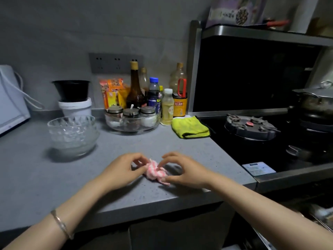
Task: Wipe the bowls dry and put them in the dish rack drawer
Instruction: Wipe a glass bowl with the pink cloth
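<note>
A stack of clear cut-glass bowls [72,134] stands on the grey counter [36,177] at the left. A crumpled pink-and-white cloth [154,170] lies on the counter near its front edge. My left hand [122,171] pinches the cloth's left side with curled fingers. My right hand [183,171] pinches its right side. Both hands are to the right of the bowls and apart from them. The dish rack drawer is at the lower right edge [322,219], only partly in view.
A folded yellow-green cloth [191,127] lies by the black stove [252,130]. Bottles and a glass dish of spice jars [132,118] line the back wall. A black bowl on a white tub [74,100] stands behind the glass bowls. A pot [315,103] sits on the right burner.
</note>
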The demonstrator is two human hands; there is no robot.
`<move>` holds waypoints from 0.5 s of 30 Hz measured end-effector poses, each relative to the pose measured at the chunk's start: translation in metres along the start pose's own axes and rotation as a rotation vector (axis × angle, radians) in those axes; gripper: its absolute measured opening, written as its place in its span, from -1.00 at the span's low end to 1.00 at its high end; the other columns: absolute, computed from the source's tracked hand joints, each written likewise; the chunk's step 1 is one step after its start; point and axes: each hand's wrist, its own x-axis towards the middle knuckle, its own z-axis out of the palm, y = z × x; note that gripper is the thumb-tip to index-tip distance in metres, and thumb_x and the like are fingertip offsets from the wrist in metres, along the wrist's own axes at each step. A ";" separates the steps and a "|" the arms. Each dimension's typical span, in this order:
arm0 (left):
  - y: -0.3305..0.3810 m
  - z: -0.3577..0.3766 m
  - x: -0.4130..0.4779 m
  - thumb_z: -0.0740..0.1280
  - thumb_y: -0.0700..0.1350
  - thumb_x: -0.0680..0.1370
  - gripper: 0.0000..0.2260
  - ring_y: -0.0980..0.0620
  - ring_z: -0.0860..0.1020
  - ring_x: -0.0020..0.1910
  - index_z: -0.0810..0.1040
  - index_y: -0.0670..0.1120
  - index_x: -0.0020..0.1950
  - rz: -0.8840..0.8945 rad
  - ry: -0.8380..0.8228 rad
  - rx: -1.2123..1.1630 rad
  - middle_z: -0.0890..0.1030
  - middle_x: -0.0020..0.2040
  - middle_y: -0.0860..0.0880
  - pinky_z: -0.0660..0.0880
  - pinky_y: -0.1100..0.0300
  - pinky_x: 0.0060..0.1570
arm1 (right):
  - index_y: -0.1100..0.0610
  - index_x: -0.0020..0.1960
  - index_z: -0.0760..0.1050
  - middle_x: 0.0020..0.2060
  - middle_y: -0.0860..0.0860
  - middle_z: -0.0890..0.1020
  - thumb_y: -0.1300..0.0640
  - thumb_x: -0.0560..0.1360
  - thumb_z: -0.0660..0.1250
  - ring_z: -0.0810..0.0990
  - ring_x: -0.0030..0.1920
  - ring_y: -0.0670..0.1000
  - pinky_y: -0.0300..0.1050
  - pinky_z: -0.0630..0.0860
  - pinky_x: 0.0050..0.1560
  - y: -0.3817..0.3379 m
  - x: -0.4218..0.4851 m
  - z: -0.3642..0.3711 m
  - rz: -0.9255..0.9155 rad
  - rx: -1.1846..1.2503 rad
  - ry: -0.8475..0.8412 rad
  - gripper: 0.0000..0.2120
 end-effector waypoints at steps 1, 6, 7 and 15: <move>-0.001 0.001 -0.001 0.41 -0.06 0.49 -0.87 0.29 0.58 -0.13 0.61 0.05 0.03 0.008 -0.028 -0.034 0.65 -0.08 0.15 0.54 0.17 0.00 | -0.07 0.13 0.53 0.19 -0.10 0.49 -0.06 0.41 0.45 0.49 0.16 -0.09 -0.16 0.41 0.18 0.000 0.003 0.005 -0.006 -0.019 0.011 -0.69; -0.002 -0.002 -0.007 0.44 0.18 0.35 -0.57 0.30 0.52 0.06 0.47 0.14 0.17 0.039 -0.079 -0.020 0.58 0.08 0.22 0.46 0.27 0.14 | -0.01 -0.10 0.57 -0.13 -0.09 0.62 0.02 0.46 0.40 0.57 -0.08 -0.08 -0.07 0.48 0.02 -0.002 0.028 0.020 0.058 0.046 0.174 -0.93; -0.001 -0.003 -0.008 0.47 0.20 0.33 -0.52 0.32 0.50 0.08 0.45 0.14 0.18 0.041 -0.060 -0.025 0.56 0.10 0.25 0.44 0.32 0.13 | -0.01 -0.15 0.56 -0.21 -0.10 0.61 0.02 0.49 0.38 0.56 -0.15 -0.12 -0.09 0.48 -0.03 -0.006 0.033 0.016 0.083 0.171 0.198 -0.93; -0.006 -0.040 -0.005 0.33 -0.26 0.53 -0.86 0.19 0.59 -0.10 0.59 -0.09 0.05 -0.020 0.154 -0.583 0.67 -0.09 0.04 0.51 0.32 -0.01 | 0.12 -0.11 0.58 -0.29 -0.03 0.59 0.10 0.58 0.24 0.53 -0.28 -0.12 -0.29 0.50 -0.18 -0.047 0.058 -0.015 0.216 0.775 -0.035 -0.81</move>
